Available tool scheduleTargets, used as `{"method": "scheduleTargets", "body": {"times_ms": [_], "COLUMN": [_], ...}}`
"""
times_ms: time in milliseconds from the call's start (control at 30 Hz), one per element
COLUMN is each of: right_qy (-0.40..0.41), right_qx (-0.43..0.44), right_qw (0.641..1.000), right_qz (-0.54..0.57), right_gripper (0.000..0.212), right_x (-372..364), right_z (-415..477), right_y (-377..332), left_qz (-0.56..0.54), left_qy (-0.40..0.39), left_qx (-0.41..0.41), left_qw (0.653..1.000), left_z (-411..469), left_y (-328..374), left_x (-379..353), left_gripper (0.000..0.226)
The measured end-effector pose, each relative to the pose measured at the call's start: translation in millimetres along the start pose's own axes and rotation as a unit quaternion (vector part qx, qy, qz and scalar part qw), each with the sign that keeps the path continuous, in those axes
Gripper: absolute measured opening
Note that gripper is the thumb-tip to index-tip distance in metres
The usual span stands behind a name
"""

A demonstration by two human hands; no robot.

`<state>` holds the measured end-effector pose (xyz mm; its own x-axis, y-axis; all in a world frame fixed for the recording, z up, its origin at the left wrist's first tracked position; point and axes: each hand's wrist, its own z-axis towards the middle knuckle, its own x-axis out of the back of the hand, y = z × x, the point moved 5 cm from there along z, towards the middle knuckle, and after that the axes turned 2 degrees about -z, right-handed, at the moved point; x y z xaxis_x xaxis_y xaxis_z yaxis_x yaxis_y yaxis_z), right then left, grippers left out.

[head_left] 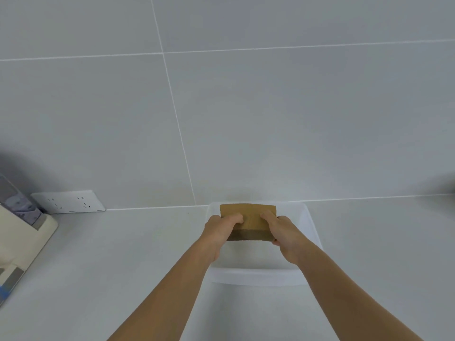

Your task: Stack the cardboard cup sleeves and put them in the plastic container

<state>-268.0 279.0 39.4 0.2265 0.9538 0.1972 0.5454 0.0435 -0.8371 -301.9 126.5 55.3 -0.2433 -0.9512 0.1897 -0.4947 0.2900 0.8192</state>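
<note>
A stack of brown cardboard cup sleeves is held flat above the open translucent white plastic container on the counter. My left hand grips the stack's left end, thumb on top. My right hand grips the right end the same way. The stack's thick front edge shows between the hands. Whether the stack touches the container's floor is hidden by my hands.
The pale counter meets a grey tiled wall just behind the container. A white power socket plate sits at the wall's base on the left. A cream appliance stands at the far left edge.
</note>
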Motion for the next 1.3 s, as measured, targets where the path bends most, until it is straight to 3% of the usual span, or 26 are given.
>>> {"method": "scheduleTargets", "body": {"times_ms": [233, 367, 533, 933, 1100, 1300], "right_qy": [-0.005, -0.004, 0.015, 0.039, 0.035, 0.020], "right_qx": [-0.023, -0.029, -0.013, -0.016, -0.021, -0.027], "right_qw": [1.000, 0.999, 0.999, 0.999, 0.999, 0.999], "right_qz": [-0.010, -0.016, -0.026, -0.034, -0.031, -0.021], "right_gripper": [0.043, 0.036, 0.022, 0.038, 0.047, 0.059], "right_x": [-4.0, -8.8, -11.5, -16.2, -16.3, -8.8], "right_z": [20.5, 25.4, 27.9, 36.8, 38.3, 34.1], "right_y": [7.2, 11.1, 10.2, 15.2, 15.0, 9.3], "left_qz": [0.019, 0.026, 0.024, 0.010, 0.004, -0.006], "left_qy": [0.015, 0.013, 0.018, 0.020, 0.015, 0.003], "left_qx": [0.019, 0.028, 0.031, 0.039, 0.053, 0.059], "left_qw": [1.000, 0.999, 0.999, 0.999, 0.998, 0.998], "left_z": [16.0, 23.6, 30.3, 40.6, 39.7, 35.3], "left_y": [0.3, -3.3, -6.1, -8.4, -6.6, -3.3], "left_x": [-8.5, -9.9, -11.3, -15.2, -15.8, -10.4], "left_gripper": [0.028, 0.015, 0.017, 0.010, 0.017, 0.050]}}
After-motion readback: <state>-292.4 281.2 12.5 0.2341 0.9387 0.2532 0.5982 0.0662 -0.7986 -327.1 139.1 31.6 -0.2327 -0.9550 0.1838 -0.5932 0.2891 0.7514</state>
